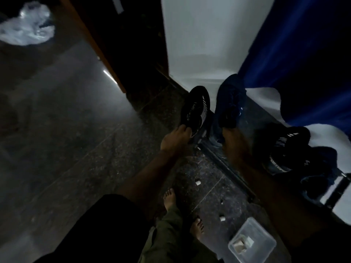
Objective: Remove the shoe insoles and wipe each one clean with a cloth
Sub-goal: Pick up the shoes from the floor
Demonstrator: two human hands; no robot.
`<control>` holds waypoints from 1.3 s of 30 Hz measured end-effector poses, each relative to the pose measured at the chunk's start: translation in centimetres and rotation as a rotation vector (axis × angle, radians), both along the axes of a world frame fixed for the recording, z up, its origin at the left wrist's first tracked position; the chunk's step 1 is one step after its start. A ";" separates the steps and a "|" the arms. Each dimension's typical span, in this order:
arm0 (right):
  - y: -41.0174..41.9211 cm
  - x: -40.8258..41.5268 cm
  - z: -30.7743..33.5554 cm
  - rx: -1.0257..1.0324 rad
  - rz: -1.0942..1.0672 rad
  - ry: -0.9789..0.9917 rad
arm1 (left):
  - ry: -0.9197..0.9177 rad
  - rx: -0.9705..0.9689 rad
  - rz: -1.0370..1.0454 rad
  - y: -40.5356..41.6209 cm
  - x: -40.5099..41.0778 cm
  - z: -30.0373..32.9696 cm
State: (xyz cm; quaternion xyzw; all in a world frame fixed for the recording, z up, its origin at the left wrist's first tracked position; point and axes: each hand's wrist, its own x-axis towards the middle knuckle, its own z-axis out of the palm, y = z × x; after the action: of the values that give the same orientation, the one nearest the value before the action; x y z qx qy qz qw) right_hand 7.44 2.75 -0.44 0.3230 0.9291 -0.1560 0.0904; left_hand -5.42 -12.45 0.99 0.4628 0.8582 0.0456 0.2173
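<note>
The scene is dim. My left hand pinches the heel end of a black insole with white stripes and holds it upright over the floor. Just to its right, my right hand grips a dark blue cloth, which bunches over my fingers and hides them. Cloth and insole are close together but apart. A second black insole with white markings lies by my right forearm on a dark shoe-like shape, on a white ledge.
A clear plastic box with small pale pieces sits on the dark speckled floor near my bare feet. A blue curtain hangs at the right. A wooden door frame and white plastic bag are at the left.
</note>
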 end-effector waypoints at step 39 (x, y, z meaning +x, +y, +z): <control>-32.8 -32.3 -45.6 -0.028 1.059 -0.598 | -0.104 -0.263 0.923 -39.2 -16.9 -45.0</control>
State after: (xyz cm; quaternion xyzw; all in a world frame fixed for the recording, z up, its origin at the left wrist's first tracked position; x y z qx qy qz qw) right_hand -24.90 -30.03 -46.02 -0.1545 0.8956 -0.0045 0.4172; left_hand -22.32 -51.62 -43.97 -0.0006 0.9604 0.0516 0.2738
